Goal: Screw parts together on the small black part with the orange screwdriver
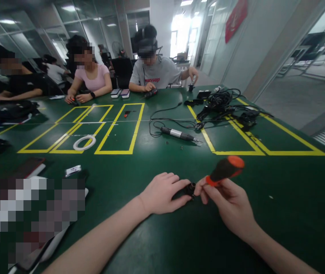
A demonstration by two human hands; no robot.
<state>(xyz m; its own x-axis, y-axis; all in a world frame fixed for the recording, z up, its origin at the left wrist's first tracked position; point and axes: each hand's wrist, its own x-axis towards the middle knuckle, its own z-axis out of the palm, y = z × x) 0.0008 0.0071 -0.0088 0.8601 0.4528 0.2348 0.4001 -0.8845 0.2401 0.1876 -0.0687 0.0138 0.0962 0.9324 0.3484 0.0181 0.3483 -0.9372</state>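
Note:
My left hand (165, 193) rests on the green table, its thumb and fingers closed around a small dark part (191, 188) whose kind I cannot make out. Just right of it, my right hand (230, 205) grips a screwdriver with a black and orange handle (224, 169). The handle tilts up and to the right. Its lower end is hidden behind my fingers, so I cannot tell whether the tip touches the dark part.
Beyond my hands lies a black and silver electric screwdriver (179, 134) with its cord. A heap of black cables (222, 102) is at the back right. A white tape roll (84, 142) lies left. Several people sit across the table (139, 243); one holds a dark power tool (151, 93).

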